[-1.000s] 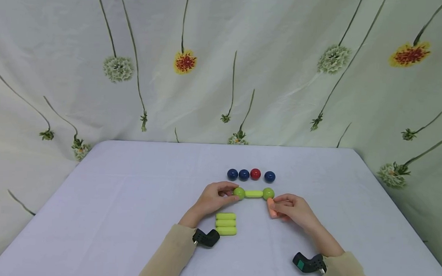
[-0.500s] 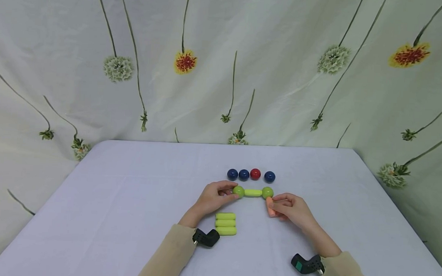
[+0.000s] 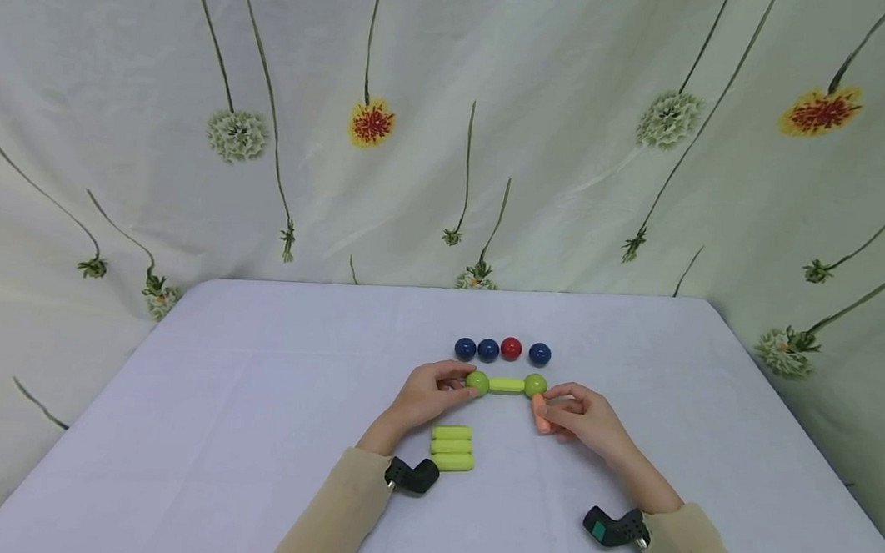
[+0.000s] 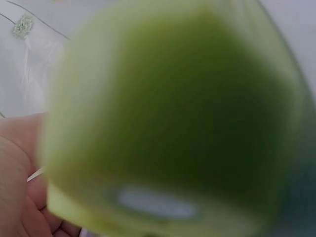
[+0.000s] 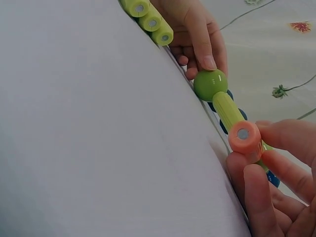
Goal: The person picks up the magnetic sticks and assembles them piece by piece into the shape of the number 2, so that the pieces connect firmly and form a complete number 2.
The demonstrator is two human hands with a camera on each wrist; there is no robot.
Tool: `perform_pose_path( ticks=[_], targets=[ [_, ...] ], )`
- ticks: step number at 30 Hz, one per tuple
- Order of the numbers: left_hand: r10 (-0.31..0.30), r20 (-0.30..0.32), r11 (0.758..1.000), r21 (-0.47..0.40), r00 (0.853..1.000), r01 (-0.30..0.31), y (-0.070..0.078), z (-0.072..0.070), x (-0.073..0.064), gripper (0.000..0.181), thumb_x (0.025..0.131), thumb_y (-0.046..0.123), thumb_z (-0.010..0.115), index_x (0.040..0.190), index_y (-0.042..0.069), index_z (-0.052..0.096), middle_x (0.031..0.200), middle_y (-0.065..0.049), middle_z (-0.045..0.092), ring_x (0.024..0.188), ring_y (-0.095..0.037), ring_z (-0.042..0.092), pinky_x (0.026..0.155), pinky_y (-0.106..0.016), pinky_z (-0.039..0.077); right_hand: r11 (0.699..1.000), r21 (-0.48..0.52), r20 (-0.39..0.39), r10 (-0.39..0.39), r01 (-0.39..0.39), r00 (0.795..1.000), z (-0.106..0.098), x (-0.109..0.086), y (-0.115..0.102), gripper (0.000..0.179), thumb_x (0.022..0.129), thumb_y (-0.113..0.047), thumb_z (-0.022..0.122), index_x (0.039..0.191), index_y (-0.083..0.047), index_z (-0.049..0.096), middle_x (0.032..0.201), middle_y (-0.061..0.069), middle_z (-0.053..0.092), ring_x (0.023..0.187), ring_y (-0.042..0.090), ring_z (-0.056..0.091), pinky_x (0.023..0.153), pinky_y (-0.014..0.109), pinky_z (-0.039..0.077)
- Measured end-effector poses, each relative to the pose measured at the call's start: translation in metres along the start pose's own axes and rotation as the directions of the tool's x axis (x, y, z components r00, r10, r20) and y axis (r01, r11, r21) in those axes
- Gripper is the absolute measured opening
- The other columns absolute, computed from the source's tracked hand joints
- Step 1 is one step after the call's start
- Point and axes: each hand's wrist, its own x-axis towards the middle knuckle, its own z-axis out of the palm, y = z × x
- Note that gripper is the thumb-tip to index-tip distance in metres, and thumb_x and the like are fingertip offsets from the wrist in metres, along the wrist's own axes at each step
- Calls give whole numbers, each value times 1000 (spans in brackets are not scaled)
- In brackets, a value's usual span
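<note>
1 orange rod (image 5: 247, 144) with a grey disc (image 5: 242, 134) in its round end is pinched by the right hand (image 3: 583, 419). 1 glossy green ball (image 3: 478, 384) is gripped by the left hand (image 3: 423, 395). Between the hands, 1 ridged yellow-green rod (image 3: 507, 386) is flanked by that ball and a 2nd green ball (image 3: 535, 386).

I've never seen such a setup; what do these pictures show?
No machine here: someone works bare-handed. The wide picture is from a head camera; the close ones are from the left and right wrists, the left one mostly green blur. The left hand pinches a green ball at one end of a yellow-green rod; a second green ball caps the other. The right hand holds an orange rod beside that ball. On the table lie three more yellow-green rods and, farther back, three blue balls and one red ball.
</note>
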Motion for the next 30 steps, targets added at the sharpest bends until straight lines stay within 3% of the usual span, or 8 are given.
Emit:
perform_pose_path(
  ticks=[5,8,12,15,19,24,27,30],
  targets=[
    [-8,-20,1000,30,1000,9,0,-2,2,33,83,29,72,112,13,68,100,4,66,82,-10,59,74,-28,48,1000,13,9,3,-3,1000,0,0,1,34,85,-20,69,111,-1,59,80,6,68,70,16,63,58,26,51],
    [26,-83,996,86,996,-19,0,-5,6,28,84,29,71,105,12,70,97,4,68,81,-10,60,74,-30,49,1000,12,4,7,-7,1000,0,0,1,34,85,-21,70,111,-1,59,80,6,68,70,16,63,58,26,51],
    [69,-188,984,174,980,-36,3,-9,12,17,85,29,69,95,15,70,88,6,68,76,-8,60,70,-29,49,1000,6,-2,11,-11,1000,0,0,-1,34,85,-21,70,111,-2,59,80,6,68,71,16,63,59,26,51],
    [83,-227,978,208,970,-35,8,-13,18,17,85,29,70,96,16,70,90,3,68,77,-11,61,69,-30,48,1000,4,-1,11,-11,1000,-1,0,-2,34,85,-21,70,111,-2,59,81,6,68,71,16,63,59,26,51],
    [88,-199,974,224,976,-42,11,-18,25,27,86,27,69,108,11,68,110,-4,65,95,-19,60,76,-34,49,1000,3,2,2,-2,1000,-1,0,-2,34,85,-21,70,111,-1,59,80,6,68,71,16,64,59,26,51],
    [145,-132,960,257,981,-107,8,-21,30,31,89,21,65,117,7,65,129,-8,56,119,-26,49,87,-38,47,1000,-2,0,-7,7,1000,-1,0,-1,35,85,-22,70,111,-1,59,79,6,68,70,16,63,59,26,51],
    [176,-83,950,275,981,-147,5,-21,31,33,90,17,63,122,7,63,134,-10,52,124,-28,44,97,-42,40,1000,-6,-2,-6,6,1000,0,0,-1,34,85,-22,70,111,-2,60,79,6,68,70,16,63,59,26,51],
    [171,-33,943,294,985,-154,2,-20,31,35,93,15,59,127,9,59,138,-9,48,127,-28,41,104,-44,32,1000,-7,-7,-2,2,1000,0,0,-1,34,85,-21,70,110,-2,60,78,6,68,70,16,63,58,26,51]
  ],
)
